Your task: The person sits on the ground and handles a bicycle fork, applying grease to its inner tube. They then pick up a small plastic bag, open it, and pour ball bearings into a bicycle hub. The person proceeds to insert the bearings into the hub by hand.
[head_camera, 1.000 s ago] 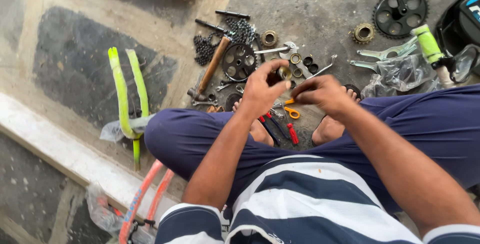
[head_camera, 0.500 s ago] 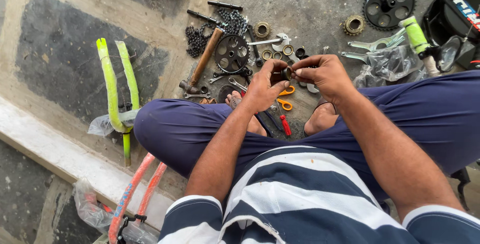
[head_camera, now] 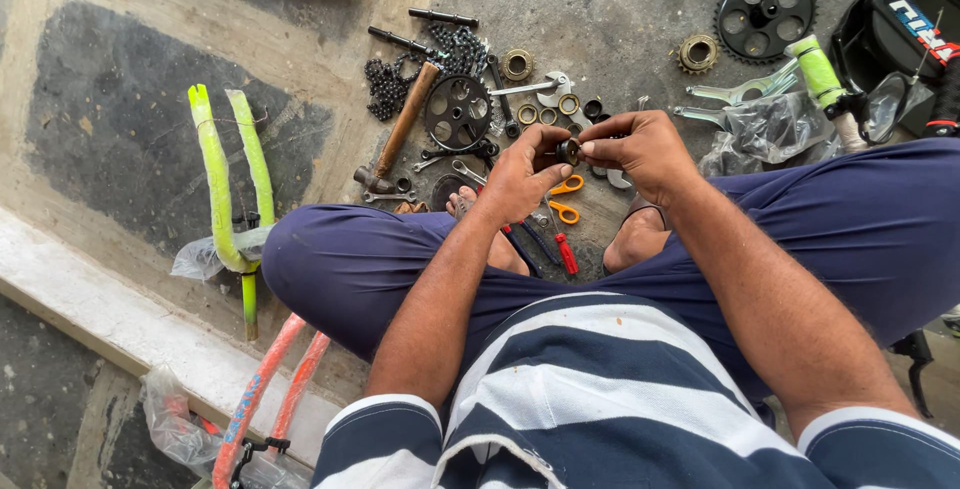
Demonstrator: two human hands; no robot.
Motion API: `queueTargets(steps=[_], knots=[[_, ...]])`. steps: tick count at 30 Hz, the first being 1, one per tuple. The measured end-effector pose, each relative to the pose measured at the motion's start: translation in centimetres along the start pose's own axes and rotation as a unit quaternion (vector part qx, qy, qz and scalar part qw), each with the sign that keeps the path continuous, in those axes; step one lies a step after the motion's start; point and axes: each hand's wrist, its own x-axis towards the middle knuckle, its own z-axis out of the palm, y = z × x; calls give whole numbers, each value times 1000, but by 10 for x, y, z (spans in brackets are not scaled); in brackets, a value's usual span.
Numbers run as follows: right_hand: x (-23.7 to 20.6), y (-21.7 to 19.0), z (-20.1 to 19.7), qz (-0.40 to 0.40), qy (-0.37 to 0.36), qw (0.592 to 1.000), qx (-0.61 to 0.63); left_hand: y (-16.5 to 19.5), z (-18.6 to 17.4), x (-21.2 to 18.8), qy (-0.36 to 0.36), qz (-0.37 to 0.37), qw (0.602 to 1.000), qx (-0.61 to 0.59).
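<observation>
I sit cross-legged on a stone floor. Both hands meet above my crossed legs. A small round metal bicycle part (head_camera: 569,152), dark with a brassy rim, is pinched between the fingers of my left hand (head_camera: 522,171) and my right hand (head_camera: 640,149). Just below the hands lie orange-handled pliers (head_camera: 566,199) and a red-handled screwdriver (head_camera: 566,253). Beyond them on the floor lie several metal rings (head_camera: 548,113) and a dark sprocket (head_camera: 458,112).
A wooden-handled hammer (head_camera: 400,131), bicycle chain (head_camera: 385,89), wrenches and a freewheel (head_camera: 517,65) lie ahead. A chainring with crank (head_camera: 764,15) and plastic bag (head_camera: 770,127) sit at right. A lime-green fork (head_camera: 222,179) and an orange fork (head_camera: 268,389) rest at left by a kerb.
The view has shifted slightly. My hands have stayed together on the small part, turning it a little between the fingers.
</observation>
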Motion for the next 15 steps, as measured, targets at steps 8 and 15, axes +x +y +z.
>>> queueTargets(steps=[8, 15], knots=[[0, 0, 1, -5, -1, 998, -64, 2, -2, -3, -28, -23, 998, -55], [2, 1, -3, -14, 21, 992, -127, -2, -5, 1, -37, -29, 995, -90]])
